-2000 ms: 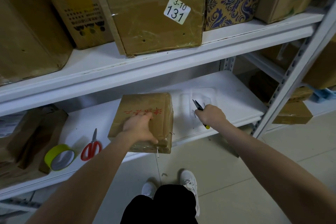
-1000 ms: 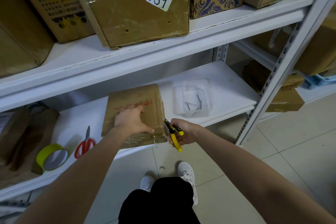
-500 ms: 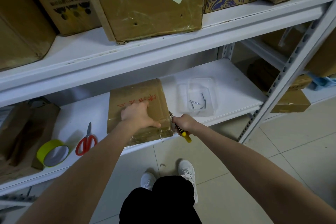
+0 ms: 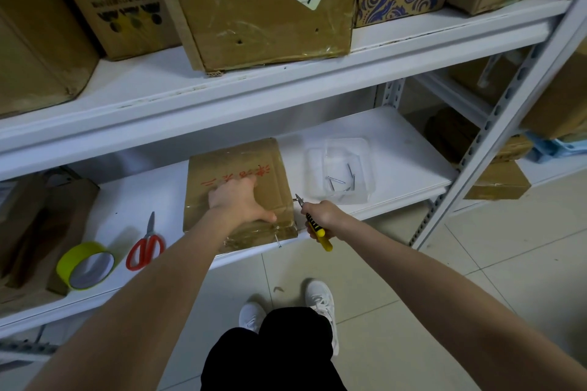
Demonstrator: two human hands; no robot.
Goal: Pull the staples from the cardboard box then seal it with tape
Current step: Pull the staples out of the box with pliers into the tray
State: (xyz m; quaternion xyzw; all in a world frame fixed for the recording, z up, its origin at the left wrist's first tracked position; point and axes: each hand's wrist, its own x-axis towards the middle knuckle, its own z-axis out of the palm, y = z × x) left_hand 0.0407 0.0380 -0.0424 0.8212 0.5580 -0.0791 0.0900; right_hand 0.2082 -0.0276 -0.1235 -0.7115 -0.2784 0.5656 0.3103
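One cardboard box (image 4: 273, 171) under left hand (image 4: 238, 203), right hand (image 4: 324, 217) with pliers (image 4: 320, 234) beside.

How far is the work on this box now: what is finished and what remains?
Done: a few pulled staples lie in the clear tray. In hand: the left hand presses on the cardboard box while the right hand holds yellow-handled pliers at its right edge. Left: one staple sticks out of the front edge, and the tape roll lies untouched, so sealing has not begun.
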